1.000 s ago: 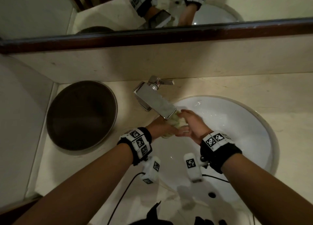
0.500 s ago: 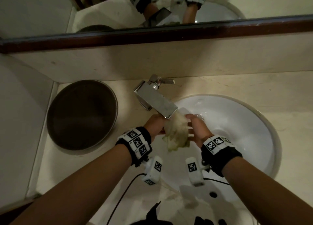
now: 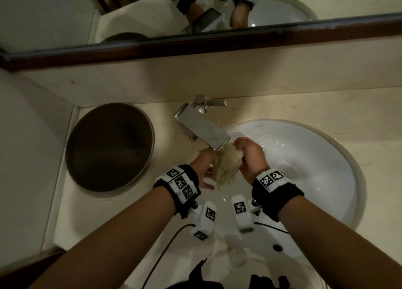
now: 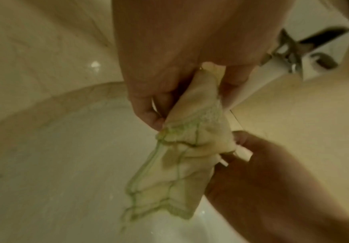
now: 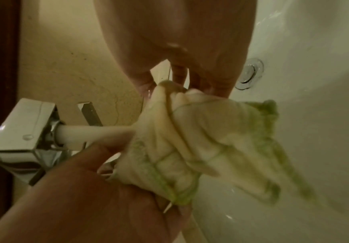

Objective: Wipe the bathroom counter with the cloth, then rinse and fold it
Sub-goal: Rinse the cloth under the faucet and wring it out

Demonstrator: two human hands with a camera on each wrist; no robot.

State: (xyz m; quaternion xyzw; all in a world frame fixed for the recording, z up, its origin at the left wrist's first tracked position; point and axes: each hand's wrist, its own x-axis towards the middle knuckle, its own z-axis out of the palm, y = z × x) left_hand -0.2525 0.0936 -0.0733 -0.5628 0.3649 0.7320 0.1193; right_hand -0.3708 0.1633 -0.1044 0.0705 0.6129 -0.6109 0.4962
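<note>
A wet cream cloth (image 3: 226, 167) with green stitching hangs bunched under the spout of the chrome faucet (image 3: 202, 128), over the white sink (image 3: 315, 180). My left hand (image 3: 207, 169) grips its left side and my right hand (image 3: 245, 154) grips its right side, fingers curled into the fabric. In the left wrist view my left hand (image 4: 190, 98) pinches the top of the cloth (image 4: 179, 167), with the right hand (image 4: 273, 180) below it. In the right wrist view my right hand (image 5: 179, 85) holds the cloth (image 5: 200, 139) where a water stream (image 5: 94, 133) hits it.
A dark round basin (image 3: 108, 145) sits on the beige counter (image 3: 326, 110) left of the faucet. A mirror with a dark wooden frame (image 3: 195, 47) runs along the back wall. The sink drain (image 5: 250, 74) lies beyond my right hand. A wall closes the left side.
The cloth was a tight wad pressed under the spout; it has opened out and now hangs longer between my hands, which have drawn slightly apart.
</note>
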